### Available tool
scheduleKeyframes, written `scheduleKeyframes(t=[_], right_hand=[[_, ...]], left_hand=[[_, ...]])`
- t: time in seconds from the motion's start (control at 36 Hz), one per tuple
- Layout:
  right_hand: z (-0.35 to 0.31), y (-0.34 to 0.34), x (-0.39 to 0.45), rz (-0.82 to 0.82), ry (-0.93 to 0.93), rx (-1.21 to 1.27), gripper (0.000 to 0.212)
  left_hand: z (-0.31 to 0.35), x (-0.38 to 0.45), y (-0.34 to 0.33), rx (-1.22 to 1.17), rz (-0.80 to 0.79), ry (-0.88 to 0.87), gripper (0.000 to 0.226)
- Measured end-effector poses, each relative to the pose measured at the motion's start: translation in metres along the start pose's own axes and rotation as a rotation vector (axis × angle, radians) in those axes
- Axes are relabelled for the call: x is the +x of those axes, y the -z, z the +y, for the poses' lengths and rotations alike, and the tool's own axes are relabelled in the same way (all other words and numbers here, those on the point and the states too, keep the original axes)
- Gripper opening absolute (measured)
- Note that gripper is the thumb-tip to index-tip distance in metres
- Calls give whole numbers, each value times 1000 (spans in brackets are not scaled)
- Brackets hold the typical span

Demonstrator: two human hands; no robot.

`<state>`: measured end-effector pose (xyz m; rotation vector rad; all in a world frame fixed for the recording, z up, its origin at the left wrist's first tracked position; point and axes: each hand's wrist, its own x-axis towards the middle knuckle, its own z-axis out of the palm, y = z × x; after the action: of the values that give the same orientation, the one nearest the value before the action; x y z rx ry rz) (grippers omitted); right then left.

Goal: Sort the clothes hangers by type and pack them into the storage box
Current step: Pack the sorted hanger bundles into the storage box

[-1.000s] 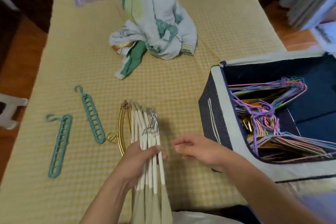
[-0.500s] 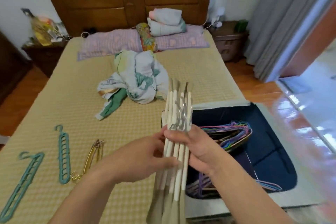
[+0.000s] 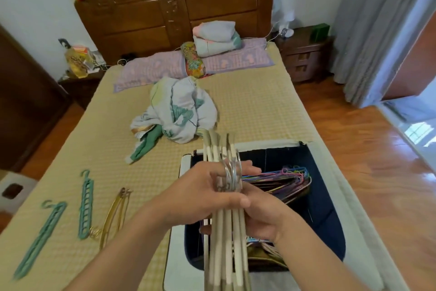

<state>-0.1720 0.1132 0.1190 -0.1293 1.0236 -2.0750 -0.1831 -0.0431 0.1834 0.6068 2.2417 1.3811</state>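
Hangers lifted, now over the box

Fingers (image 3: 245, 170) of the right hand (image 3: 262, 215) curl round the bundle of white hangers (image 3: 226, 231) from the far side; the left hand (image 3: 200, 194) clamps it from the near side, thumb across the shafts, metal hooks (image 3: 230, 175) sticking up between both hands. A second ago the bundle lay on the bed (image 3: 247, 106) in the left hand alone; now it's raised, upright, above the storage box (image 3: 330, 196). Likely next: drop in beside the coloured wire hangers (image 3: 283, 179). Outward, left on the bed: gold hangers (image 3: 115, 212), two teal multi-hole hangers (image 3: 86, 205), unsorted.
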Motion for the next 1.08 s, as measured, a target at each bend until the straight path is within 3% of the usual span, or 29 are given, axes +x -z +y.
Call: scheduleKeyframes(t=[0.19, 0.36, 0.42, 0.5, 0.58, 0.67, 0.78, 0.94, 1.08], right_hand=[[10, 19, 0, -34, -27, 20, 34], [10, 23, 8, 32, 7, 4, 39], [4, 29, 13, 59, 31, -23, 41], [-4, 41, 22, 304, 67, -119, 22], [4, 64, 34, 574, 123, -192, 16], [31, 92, 43, 803, 142, -400, 3], [77, 131, 45, 957, 2, -590, 5], [122, 164, 45, 1051, -301, -565, 4], [106, 185, 57, 1014, -468, -655, 6]], left_hand=[[-5, 7, -20, -16, 382, 47, 13], [-6, 12, -27, 72, 223, 82, 24], [-5, 12, -21, 130, 255, 55, 27], [-17, 0, -10, 94, 435, 67, 29], [-42, -20, -5, 102, 573, 268, 33], [-76, -42, -16, 144, 536, 428, 24], [-121, -63, -37, 167, 435, 582, 26], [-175, -80, -60, 236, 226, 807, 57], [-195, -84, -70, 216, 186, 866, 63]])
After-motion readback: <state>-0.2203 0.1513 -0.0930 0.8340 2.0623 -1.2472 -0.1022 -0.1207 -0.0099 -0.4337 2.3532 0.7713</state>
